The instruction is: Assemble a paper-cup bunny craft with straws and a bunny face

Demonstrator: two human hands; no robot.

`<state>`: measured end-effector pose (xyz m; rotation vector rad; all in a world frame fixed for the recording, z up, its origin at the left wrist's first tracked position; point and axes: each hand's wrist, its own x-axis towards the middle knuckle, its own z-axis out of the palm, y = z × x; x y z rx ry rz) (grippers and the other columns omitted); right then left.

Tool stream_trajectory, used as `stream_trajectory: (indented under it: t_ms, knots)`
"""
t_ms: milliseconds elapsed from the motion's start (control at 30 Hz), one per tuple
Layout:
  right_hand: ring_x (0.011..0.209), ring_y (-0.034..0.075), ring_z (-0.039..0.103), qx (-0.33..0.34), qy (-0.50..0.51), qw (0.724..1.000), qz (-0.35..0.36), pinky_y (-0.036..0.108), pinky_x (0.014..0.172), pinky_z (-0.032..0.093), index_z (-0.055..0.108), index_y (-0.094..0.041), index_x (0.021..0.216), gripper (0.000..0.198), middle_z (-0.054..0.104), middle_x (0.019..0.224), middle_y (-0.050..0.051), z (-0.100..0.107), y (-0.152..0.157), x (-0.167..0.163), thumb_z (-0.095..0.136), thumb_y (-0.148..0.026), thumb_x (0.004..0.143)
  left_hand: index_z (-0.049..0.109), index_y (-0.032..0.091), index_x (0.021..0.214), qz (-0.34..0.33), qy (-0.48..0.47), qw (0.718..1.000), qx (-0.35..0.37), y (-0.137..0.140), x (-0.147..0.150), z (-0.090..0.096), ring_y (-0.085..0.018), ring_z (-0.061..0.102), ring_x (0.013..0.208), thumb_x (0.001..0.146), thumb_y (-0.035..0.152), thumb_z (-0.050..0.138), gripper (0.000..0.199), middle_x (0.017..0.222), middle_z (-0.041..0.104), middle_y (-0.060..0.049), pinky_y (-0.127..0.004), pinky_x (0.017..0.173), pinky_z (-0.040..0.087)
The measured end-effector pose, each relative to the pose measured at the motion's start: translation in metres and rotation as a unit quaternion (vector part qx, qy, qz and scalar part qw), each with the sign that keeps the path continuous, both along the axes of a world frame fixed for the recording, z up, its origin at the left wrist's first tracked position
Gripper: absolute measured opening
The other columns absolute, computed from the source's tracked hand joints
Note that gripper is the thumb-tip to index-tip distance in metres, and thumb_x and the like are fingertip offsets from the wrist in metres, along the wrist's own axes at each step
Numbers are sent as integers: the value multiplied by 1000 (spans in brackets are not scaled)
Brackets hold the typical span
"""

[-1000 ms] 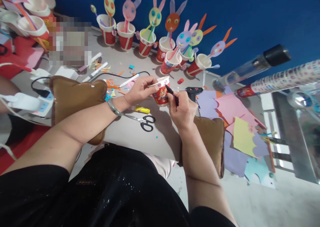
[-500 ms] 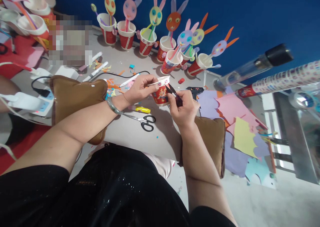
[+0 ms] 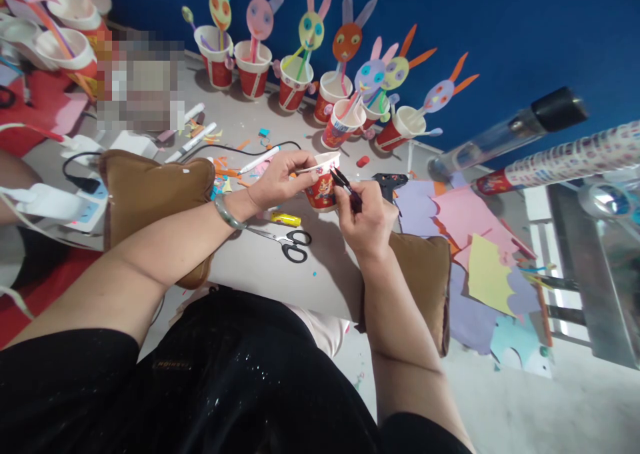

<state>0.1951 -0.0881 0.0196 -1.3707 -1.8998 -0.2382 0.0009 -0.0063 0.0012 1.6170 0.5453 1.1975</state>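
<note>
- I see the red cup just right of the left hand, which pinches it.
- The right hand curls, grip clasping a black tool pointed at the cup.

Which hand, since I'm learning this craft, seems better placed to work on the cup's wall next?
Probably the right hand: it holds a black pointed tool, tips close to the cup, which the left hand grips.

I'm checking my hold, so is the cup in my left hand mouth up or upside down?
Mouth up: the cup in your left hand has its white rim on top, red wall below. Slight lean: cannot tell.
</note>
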Motion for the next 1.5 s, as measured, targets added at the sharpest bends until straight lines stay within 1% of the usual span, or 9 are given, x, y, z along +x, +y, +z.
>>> stream_trajectory:
  t_ms: [200, 533, 700, 833, 967, 1100, 1333, 1500]
  knots:
    - [57, 13, 62, 1, -5, 1000, 10, 26, 55, 41, 63, -21, 95, 29, 68, 72, 1, 0, 0, 1, 53, -45, 107, 58, 20, 70, -5, -4, 1000, -23, -1, 0, 3, -12, 47, 61, 82, 72, 77, 58, 66, 55, 1, -29, 60, 41]
    - [58, 14, 61, 1, -10, 1000, 25, 26, 56, 41, 60, -22, 94, 26, 67, 70, 0, 1, 1, 3, 54, -44, 107, 58, 20, 68, 0, 24, 1000, 6, -1, -3, 6, -12, 38, 60, 84, 70, 75, 55, 64, 49, 2, -31, 58, 32]
    - [59, 14, 60, -23, -9, 999, 23, 26, 56, 40, 59, -23, 89, 31, 64, 68, 0, 3, 0, 4, 52, -47, 107, 57, 21, 67, -1, 35, 999, 6, -1, -4, 8, -13, 38, 60, 84, 68, 75, 53, 63, 49, 2, -31, 58, 32]
    - [59, 15, 59, -35, -11, 999, 17, 27, 56, 40, 58, -23, 88, 32, 64, 68, 0, 4, 0, 5, 51, -49, 107, 57, 20, 67, -5, 32, 999, -3, -1, -4, 8, -12, 39, 60, 83, 69, 75, 54, 64, 50, 2, -30, 59, 34]
    - [57, 14, 59, -16, -1, 1000, 24, 26, 55, 40, 60, -23, 90, 29, 65, 68, 0, 3, 1, 4, 54, -47, 105, 56, 20, 66, -8, 32, 999, -13, -1, -5, 9, -12, 39, 60, 81, 68, 77, 55, 62, 47, 3, -29, 57, 34]
    - [55, 13, 59, 10, 1, 999, 38, 26, 54, 39, 61, -22, 91, 26, 67, 69, 0, 3, 1, 5, 58, -44, 104, 58, 20, 66, -23, 41, 999, -21, -1, -5, 10, -12, 40, 60, 82, 67, 78, 53, 62, 49, 2, -29, 57, 34]
    - [58, 14, 59, -46, -2, 999, 21, 27, 56, 40, 62, -22, 91, 33, 65, 69, 0, 4, 0, 7, 54, -51, 105, 56, 19, 64, -34, 26, 999, -23, -1, -6, 11, -11, 40, 58, 82, 65, 79, 54, 62, 47, 2, -27, 56, 36]
    - [57, 14, 59, -41, 3, 998, 40, 27, 56, 41, 61, -23, 89, 30, 65, 68, 0, 6, 0, 6, 55, -48, 105, 57, 19, 64, -30, 31, 999, -17, -2, -7, 13, -11, 39, 59, 82, 60, 80, 50, 62, 47, 3, -26, 56, 36]
